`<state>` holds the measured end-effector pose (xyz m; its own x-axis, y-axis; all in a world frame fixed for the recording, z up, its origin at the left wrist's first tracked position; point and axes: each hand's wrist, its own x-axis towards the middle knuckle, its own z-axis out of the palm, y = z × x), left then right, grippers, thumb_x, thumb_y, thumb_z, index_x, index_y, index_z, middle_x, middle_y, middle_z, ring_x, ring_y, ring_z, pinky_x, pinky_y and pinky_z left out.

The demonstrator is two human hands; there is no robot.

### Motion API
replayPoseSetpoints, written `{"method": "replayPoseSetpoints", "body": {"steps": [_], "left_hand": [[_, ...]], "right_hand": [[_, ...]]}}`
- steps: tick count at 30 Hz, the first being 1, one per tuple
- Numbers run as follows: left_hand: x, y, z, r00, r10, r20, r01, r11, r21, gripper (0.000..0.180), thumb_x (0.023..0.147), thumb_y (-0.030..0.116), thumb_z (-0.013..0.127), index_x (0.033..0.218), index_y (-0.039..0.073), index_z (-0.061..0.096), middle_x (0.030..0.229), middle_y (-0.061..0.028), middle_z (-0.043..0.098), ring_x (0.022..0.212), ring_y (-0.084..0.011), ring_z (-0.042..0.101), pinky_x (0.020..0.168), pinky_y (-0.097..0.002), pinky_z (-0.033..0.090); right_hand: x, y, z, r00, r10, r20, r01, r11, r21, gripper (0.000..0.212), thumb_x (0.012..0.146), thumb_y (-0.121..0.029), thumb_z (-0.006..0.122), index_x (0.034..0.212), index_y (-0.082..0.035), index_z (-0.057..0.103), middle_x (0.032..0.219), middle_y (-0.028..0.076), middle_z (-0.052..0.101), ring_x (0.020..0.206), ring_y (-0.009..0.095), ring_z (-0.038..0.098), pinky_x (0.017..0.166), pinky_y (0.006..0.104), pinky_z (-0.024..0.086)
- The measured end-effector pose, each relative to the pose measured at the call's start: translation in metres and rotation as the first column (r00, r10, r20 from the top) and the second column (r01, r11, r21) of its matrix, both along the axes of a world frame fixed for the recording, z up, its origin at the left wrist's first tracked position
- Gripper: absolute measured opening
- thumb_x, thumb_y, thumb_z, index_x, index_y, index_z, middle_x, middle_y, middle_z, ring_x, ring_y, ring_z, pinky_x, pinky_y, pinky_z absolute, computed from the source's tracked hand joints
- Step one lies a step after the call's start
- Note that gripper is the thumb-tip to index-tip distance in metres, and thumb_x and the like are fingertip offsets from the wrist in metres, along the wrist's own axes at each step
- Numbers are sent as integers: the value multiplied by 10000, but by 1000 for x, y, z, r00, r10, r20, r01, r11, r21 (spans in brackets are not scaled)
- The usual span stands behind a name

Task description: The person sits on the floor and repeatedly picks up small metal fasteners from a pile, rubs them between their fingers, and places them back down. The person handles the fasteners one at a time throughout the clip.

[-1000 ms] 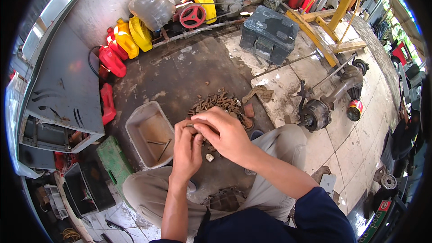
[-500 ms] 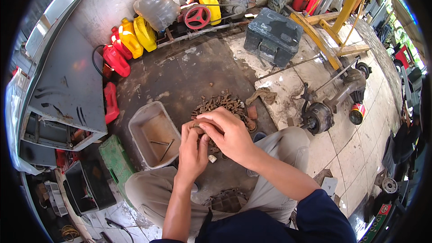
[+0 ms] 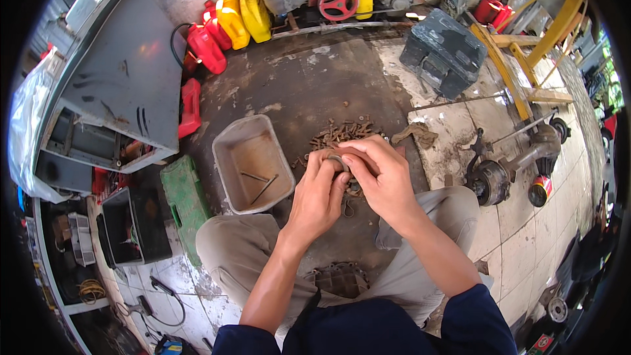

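Observation:
Both my hands meet in front of me over the floor, fingers closed around a small, dull grey, ring-like metal piece [image 3: 338,162]. My left hand [image 3: 317,192] grips it from the left with thumb and fingers. From the other side my right hand [image 3: 382,181] pinches it, its thumb against the piece. Fingers hide most of it, so its exact kind is unclear. Just beyond the hands lies a pile of rusty bolts [image 3: 338,133], partly covered by my fingers. A grey plastic tub [image 3: 227,158] stands left of them, with two long bolts [image 3: 264,190] inside.
A green case [image 3: 184,200] and a black bin [image 3: 135,230] lie to the left, near a grey metal cabinet [image 3: 141,72]. Red and yellow jugs [image 3: 231,18] line the wall. At right are a black toolbox [image 3: 444,52], a brown rag [image 3: 415,135] and an axle assembly [image 3: 493,181].
The view has shifted, so the surroundings sit farther right and, toward the back, higher. My hands stay together on the grey ring-like piece, with their fingers slightly rearranged.

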<state>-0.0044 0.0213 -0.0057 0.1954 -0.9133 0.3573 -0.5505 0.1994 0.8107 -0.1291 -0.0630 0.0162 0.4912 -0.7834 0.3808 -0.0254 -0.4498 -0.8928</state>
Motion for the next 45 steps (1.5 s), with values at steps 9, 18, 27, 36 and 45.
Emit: {"method": "replayPoseSetpoints", "body": {"steps": [9,18,27,36,45], "left_hand": [[4,4,-1,999,40,-35,-38,998,42,141,962,67,582,1066,6,509,1149,-193,505,952,-413,566,780,-462,476],[0,3,-1,997,16,-73,-15,1000,7,134,979,80,559,1079,5,509,1162,-203,501,979,-427,566,796,-459,485],[2,6,4,996,12,-91,-12,1000,7,142,972,105,586,1058,4,536,1156,-192,523,1009,-415,580,810,-461,492],[-4,3,0,934,-200,-296,178,979,-98,133,969,111,604,1036,7,557,1237,-155,511,1055,-209,581,899,-350,493],[4,1,4,977,-137,-161,100,971,-217,194,901,18,644,1070,-7,554,1332,-228,508,1217,-392,549,1000,-434,459]], "right_hand": [[4,7,5,999,24,-27,-23,999,26,168,932,26,642,1100,22,655,1013,111,650,907,177,689,745,291,556],[8,3,6,1000,17,15,-18,999,27,184,918,64,638,1100,35,646,1024,114,649,942,173,686,782,280,563],[5,1,10,997,-23,77,23,1000,0,171,942,15,648,1112,33,648,1009,75,637,953,121,650,777,237,533],[-14,-14,18,981,-136,135,134,991,23,186,951,45,616,1136,40,640,1086,84,609,1015,143,653,872,247,523],[-11,5,19,994,72,81,-61,989,-134,252,890,111,654,1130,34,650,1095,107,619,989,165,678,800,254,578]]}}
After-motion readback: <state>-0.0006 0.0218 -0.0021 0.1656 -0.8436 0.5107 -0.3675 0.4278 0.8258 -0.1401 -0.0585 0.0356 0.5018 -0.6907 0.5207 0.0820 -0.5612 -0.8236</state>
